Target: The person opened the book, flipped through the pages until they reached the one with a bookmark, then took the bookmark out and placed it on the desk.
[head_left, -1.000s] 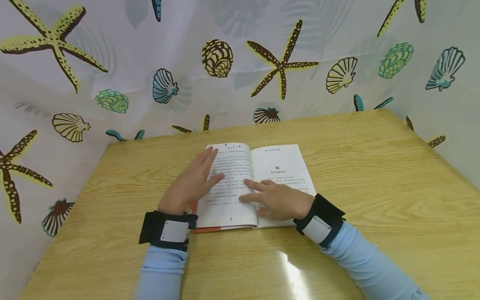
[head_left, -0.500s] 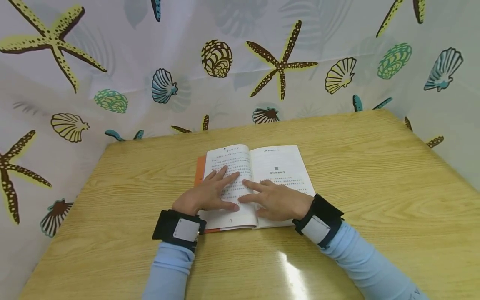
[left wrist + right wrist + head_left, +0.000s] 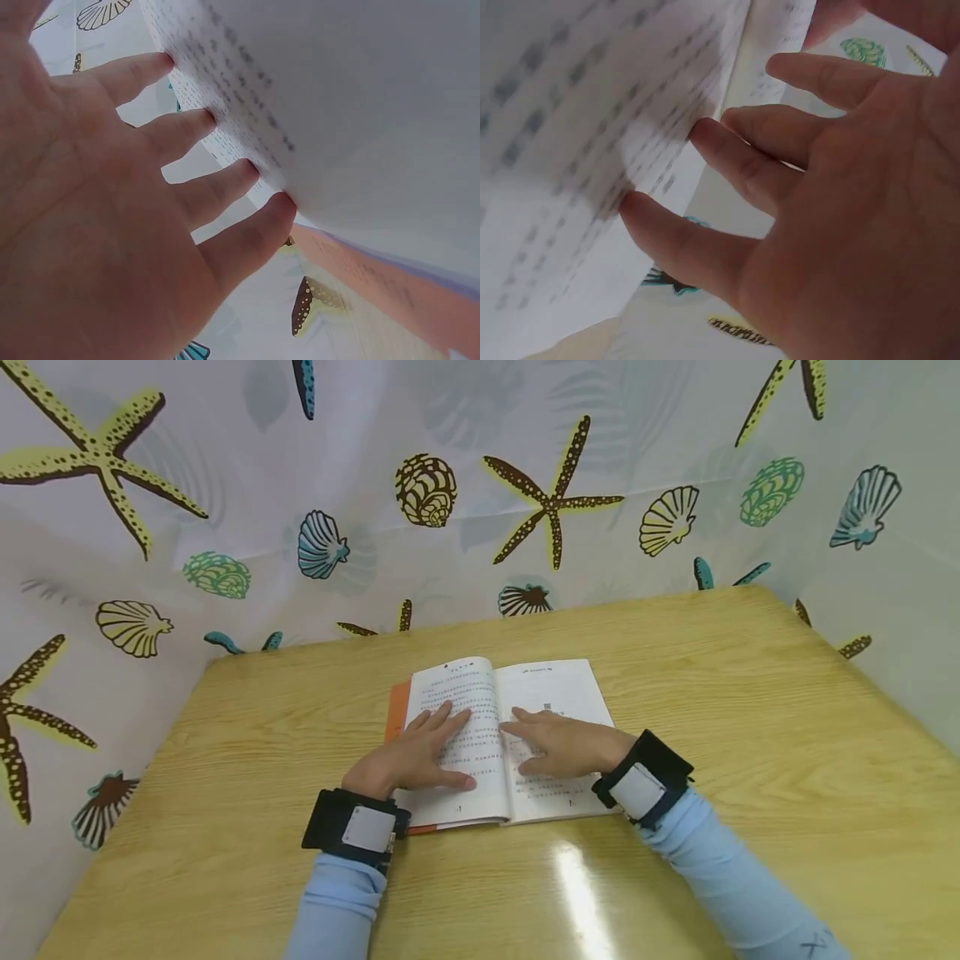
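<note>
Seashell-and-starfish patterned curtains (image 3: 225, 485) enclose a light wooden table (image 3: 750, 710), where an open paperback book with white printed pages and an orange cover (image 3: 558, 689) lies flat near the middle. On its left page rests the left hand (image 3: 416, 756), fingers straight and spread; the right hand (image 3: 562, 745) presses the right page beside the spine, fingers likewise extended, gripping nothing.

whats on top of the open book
Both hands lie flat on the open book: the left hand on the left page, the right hand on the right page. Printed text shows around them; the lines under the palms are covered.
</note>
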The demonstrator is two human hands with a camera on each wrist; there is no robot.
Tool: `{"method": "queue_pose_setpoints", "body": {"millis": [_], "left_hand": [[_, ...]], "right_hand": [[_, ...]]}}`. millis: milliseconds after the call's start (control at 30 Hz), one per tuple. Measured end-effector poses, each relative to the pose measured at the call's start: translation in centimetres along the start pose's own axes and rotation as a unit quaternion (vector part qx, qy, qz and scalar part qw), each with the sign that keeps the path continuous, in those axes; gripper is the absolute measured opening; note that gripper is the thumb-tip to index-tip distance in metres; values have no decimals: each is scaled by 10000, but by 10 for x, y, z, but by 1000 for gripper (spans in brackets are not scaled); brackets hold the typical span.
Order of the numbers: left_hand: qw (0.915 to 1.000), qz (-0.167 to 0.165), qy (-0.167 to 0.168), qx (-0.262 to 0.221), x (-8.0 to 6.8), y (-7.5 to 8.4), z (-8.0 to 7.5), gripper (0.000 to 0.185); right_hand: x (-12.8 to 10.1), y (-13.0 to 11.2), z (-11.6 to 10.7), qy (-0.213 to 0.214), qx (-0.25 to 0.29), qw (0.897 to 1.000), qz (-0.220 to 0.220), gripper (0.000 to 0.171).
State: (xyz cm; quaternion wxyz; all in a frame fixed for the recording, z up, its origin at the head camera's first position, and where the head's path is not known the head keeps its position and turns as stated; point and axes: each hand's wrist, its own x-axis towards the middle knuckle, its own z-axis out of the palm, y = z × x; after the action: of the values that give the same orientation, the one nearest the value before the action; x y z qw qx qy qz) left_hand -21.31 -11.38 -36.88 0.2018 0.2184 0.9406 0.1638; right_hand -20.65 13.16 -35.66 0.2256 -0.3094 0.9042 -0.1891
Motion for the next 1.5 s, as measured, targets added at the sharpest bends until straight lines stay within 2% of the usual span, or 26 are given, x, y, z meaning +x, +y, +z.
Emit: {"method": "queue_pose_setpoints", "body": {"millis": [133, 333, 533, 633, 767, 867, 933, 1300, 1500], "left_hand": [[9999, 110, 29, -21, 2, 1, 0, 96], [10000, -16, 6, 1, 1, 4, -2, 97], [9999, -139, -14, -83, 0, 4, -1, 98], [9998, -172, -6, -116, 0, 3, -1, 98], [9996, -200, -27, -217, -1, 3, -1, 98], [9993, -216, -63, -284, -3, 2, 0, 98], [9994, -208, -61, -276, -3, 1, 0, 98], [9994, -235, -53, -246, -2, 0, 0, 97], [9995, -213, -10, -226, -3, 0, -1, 97]], "right_hand": [[-1, 27, -14, -91, 200, 9994, 255, 66], [1, 57, -38, -139, 579, 9949, 818, 69], [12, 83, -48, 41, 323, 9965, 771, 78], [21, 89, -53, 48, 402, 9949, 926, 90], [30, 90, -59, 89, 501, 9866, 1549, 105], [33, 89, -61, 86, 384, 9795, 1978, 110], [34, 89, -61, 77, 318, 9769, 2111, 111], [37, 96, -57, 232, 462, 9805, 1895, 109], [31, 98, -51, 632, -59, 9843, 1649, 108]]}}
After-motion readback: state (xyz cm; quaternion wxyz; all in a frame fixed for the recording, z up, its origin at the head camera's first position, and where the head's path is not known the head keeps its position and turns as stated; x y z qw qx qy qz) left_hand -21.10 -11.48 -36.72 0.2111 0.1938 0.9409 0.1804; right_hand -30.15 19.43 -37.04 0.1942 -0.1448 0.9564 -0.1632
